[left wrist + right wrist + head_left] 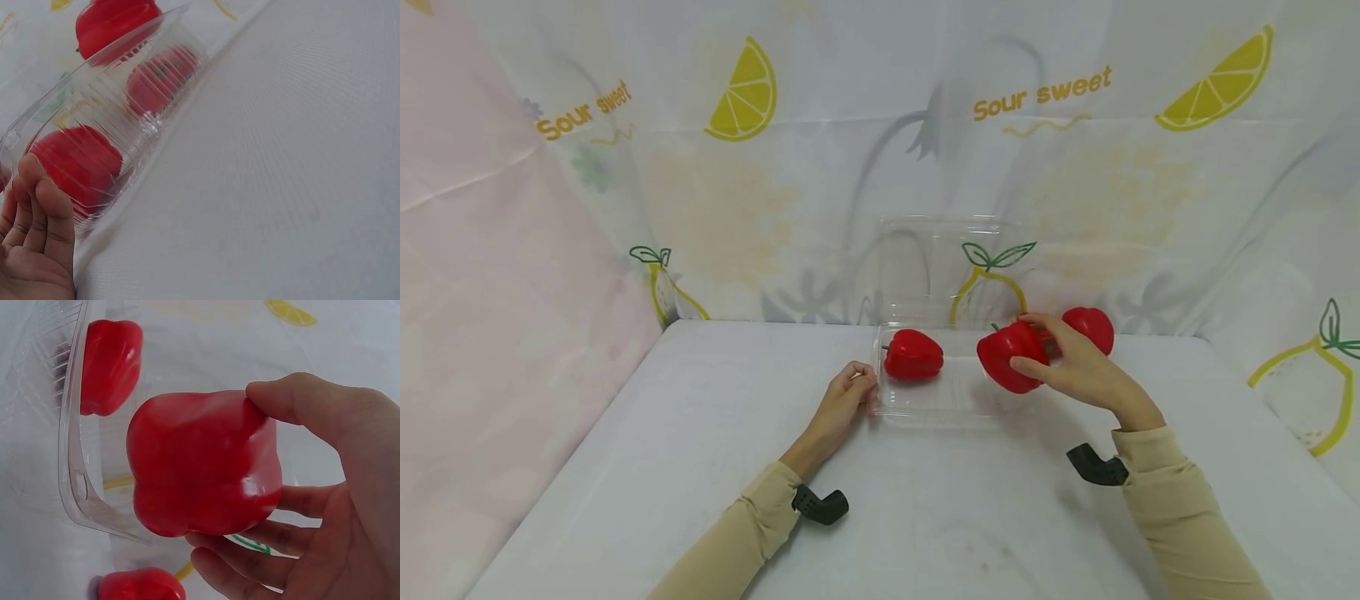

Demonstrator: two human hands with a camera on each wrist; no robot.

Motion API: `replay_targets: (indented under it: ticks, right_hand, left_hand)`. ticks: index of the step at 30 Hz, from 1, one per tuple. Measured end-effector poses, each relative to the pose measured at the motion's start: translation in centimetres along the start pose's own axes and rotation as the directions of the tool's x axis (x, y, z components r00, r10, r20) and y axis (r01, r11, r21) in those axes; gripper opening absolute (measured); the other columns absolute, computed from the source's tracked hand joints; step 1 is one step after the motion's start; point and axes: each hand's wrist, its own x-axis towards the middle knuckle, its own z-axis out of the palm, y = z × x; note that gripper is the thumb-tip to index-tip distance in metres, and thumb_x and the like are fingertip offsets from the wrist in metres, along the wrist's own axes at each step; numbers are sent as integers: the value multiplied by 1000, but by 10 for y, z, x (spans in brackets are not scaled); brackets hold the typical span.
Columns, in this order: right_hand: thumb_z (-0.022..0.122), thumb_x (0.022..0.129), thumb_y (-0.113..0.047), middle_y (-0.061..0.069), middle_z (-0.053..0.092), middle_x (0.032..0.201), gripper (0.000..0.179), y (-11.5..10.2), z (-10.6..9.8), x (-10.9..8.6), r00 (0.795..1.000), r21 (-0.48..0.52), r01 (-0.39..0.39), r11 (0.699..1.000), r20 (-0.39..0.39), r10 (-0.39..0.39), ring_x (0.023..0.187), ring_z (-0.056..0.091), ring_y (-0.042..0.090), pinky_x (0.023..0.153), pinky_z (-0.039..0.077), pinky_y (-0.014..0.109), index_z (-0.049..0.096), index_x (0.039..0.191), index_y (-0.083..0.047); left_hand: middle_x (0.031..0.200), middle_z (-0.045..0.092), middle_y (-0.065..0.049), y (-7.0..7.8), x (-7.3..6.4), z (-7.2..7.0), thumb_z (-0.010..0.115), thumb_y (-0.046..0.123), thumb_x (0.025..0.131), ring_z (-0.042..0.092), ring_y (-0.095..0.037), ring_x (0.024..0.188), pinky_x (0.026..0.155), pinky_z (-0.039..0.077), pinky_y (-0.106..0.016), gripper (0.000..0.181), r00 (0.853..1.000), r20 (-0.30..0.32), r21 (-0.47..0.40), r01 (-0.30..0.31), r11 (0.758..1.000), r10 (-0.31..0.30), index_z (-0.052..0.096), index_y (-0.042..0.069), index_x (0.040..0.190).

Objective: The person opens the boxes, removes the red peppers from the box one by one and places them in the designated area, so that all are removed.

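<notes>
Holding red pepper (1004, 357) in right hand (1086, 369), curled wide around it, above right end of clear container (953, 397); better to press gently, steadying left edge with curled left hand (841, 405).

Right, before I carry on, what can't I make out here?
Head: far pepper, left part hidden by the right hand.
Left wrist: left hand, cut off by left and bottom edges; cannot tell if it grips the box.
Right wrist: held pepper, stem hidden behind its own body.
</notes>
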Motion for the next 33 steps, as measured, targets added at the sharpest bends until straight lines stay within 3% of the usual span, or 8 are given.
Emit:
replay_targets:
  ticks: [33]
  right_hand:
    - [66, 85, -40, 24, 41, 132, 78, 20, -22, -8, 990, -1, -142, 990, 27, 142, 117, 43, 42, 78, 55, 45, 25, 137, 1]
  left_hand:
    - [65, 48, 3, 0, 1, -1, 43, 11, 97, 47, -9, 56, 57, 44, -20, 3, 1000, 8, 7, 12, 1000, -12, 44, 8, 96]
